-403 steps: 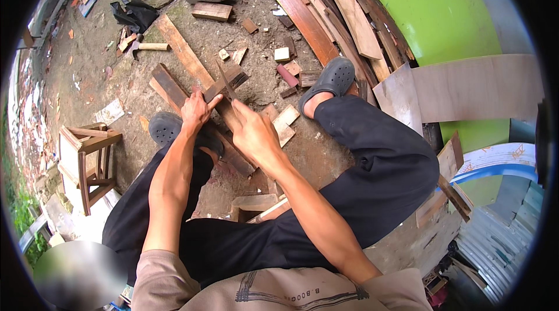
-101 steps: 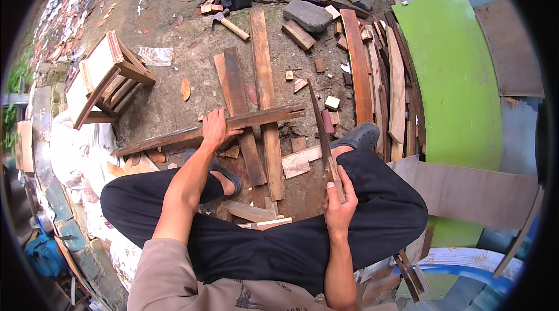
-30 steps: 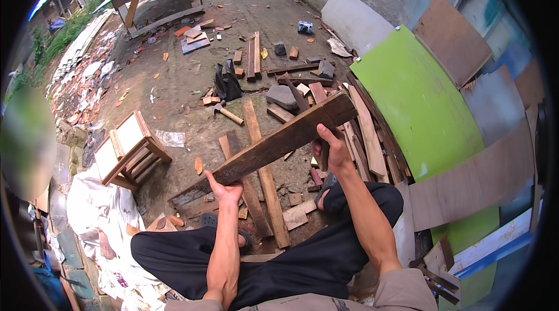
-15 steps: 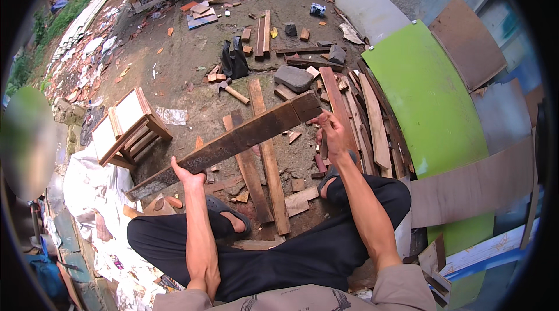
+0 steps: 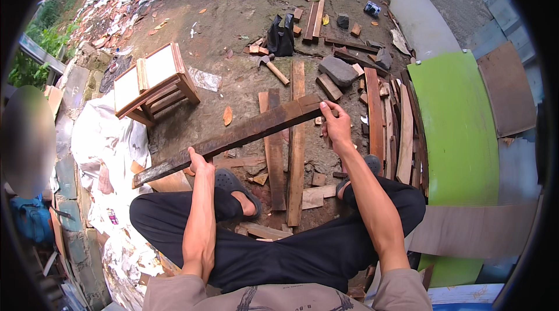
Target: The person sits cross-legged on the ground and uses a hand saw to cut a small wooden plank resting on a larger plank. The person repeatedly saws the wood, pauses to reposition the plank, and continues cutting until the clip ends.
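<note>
A long dark wooden plank (image 5: 244, 133) is held slantwise in front of me, its right end higher and farther away. My left hand (image 5: 200, 163) grips it toward its lower left part, thumb on top. Near the other end, my right hand (image 5: 336, 125) has it between thumb and fingers. Below the plank, two longer boards lie on the ground: a light brown board (image 5: 296, 194) and a darker board (image 5: 276, 183). A hammer (image 5: 273, 69) with a wooden handle rests on the ground beyond the plank.
At the left stands a small wooden stool (image 5: 157, 81) beside white sheeting (image 5: 108, 142). To the right lie stacked wood strips (image 5: 404, 136), a grey stone block (image 5: 338, 71) and a green panel (image 5: 457, 130). A black bag (image 5: 280, 36) sits farther off.
The view has shifted left, so the surroundings appear farther right. The plank has been turned slightly about its length, showing a narrower face. Both hands keep hold of it.
</note>
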Action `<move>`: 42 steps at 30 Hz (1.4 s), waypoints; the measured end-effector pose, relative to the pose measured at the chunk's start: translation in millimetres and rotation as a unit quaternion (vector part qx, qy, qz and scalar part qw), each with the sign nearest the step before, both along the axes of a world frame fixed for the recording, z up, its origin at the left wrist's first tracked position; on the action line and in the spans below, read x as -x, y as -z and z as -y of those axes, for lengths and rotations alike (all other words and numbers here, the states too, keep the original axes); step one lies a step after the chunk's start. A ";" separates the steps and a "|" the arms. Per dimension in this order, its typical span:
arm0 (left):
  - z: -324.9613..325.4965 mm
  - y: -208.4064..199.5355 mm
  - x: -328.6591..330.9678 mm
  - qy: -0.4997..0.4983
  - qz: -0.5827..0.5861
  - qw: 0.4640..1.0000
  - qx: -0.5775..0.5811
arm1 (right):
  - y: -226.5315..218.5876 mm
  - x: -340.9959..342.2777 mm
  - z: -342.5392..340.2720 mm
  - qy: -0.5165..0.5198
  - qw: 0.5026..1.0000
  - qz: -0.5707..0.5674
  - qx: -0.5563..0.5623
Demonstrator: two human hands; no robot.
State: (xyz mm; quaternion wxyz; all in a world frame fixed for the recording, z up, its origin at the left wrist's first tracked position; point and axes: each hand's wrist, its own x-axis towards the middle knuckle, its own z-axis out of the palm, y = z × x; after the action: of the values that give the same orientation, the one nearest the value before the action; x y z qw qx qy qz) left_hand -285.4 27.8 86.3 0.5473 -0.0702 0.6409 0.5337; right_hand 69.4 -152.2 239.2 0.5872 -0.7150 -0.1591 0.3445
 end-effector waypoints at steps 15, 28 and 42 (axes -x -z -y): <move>17.7 83.3 -40.6 0.321 -0.554 0.768 0.003 | 49.1 -30.4 51.3 0.063 0.986 0.051 0.148; -34.0 69.5 -105.4 0.872 -0.387 0.292 -0.069 | -12.8 2.7 95.0 0.001 0.989 -0.005 0.148; -4.3 -4.2 -71.5 0.719 -0.526 0.335 -0.308 | -1.3 -0.2 84.5 0.000 0.993 0.031 0.111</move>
State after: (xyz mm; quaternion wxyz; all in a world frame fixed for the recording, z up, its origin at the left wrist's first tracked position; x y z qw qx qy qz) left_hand -213.9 32.1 90.5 0.2518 0.8861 0.3886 0.0197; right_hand 69.6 -236.8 240.5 0.4988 -0.7861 -0.1384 0.3377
